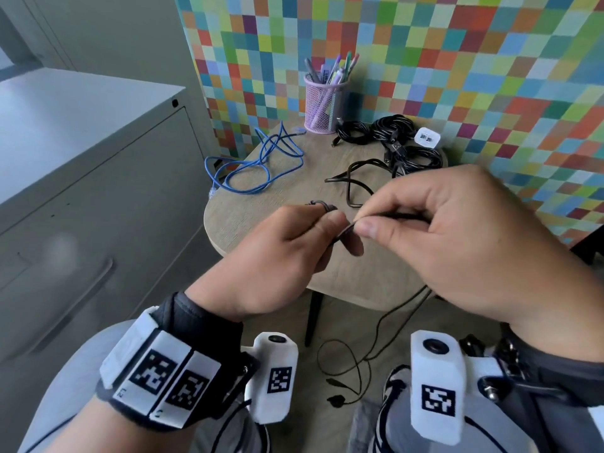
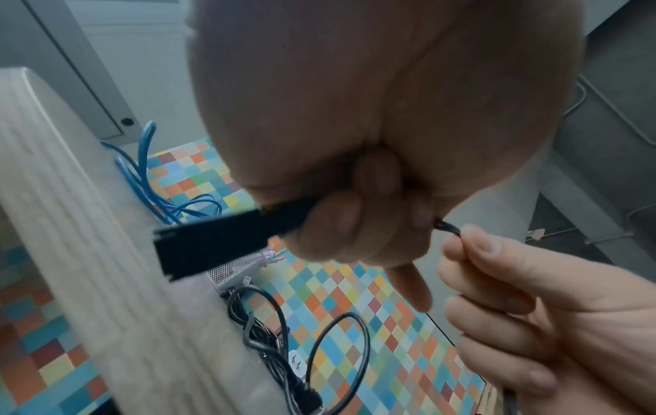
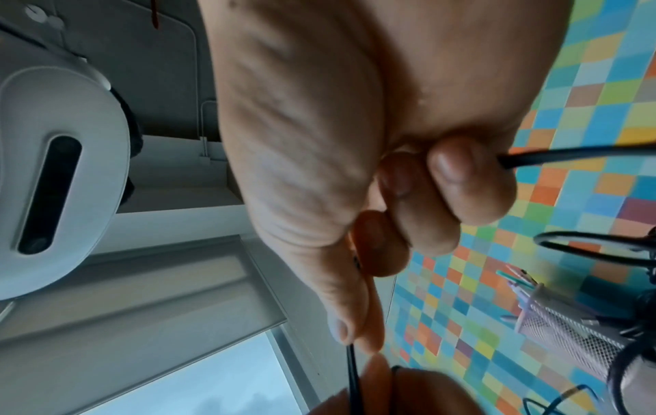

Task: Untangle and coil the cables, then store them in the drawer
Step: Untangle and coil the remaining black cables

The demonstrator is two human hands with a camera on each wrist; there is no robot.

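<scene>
My left hand (image 1: 330, 225) grips one end of a thin black cable (image 1: 346, 228) above the small round table (image 1: 261, 230). In the left wrist view a black rectangular connector (image 2: 213, 247) sticks out of that fist. My right hand (image 1: 361, 223) pinches the same cable just beside the left hand, thumb against forefinger (image 3: 369, 334). The cable also runs through the right hand's curled fingers (image 3: 568, 155). Its free length hangs off the table edge and loops on the floor (image 1: 356, 364). Another part of it lies in loose bends on the table (image 1: 351, 181).
A blue network cable (image 1: 261, 158) sprawls at the table's left rim. Coiled black cables (image 1: 392, 132) and a white charger (image 1: 426, 137) lie at the back, beside a purple mesh pen holder (image 1: 323, 103). A grey drawer cabinet (image 1: 81, 191) stands to the left, drawers closed.
</scene>
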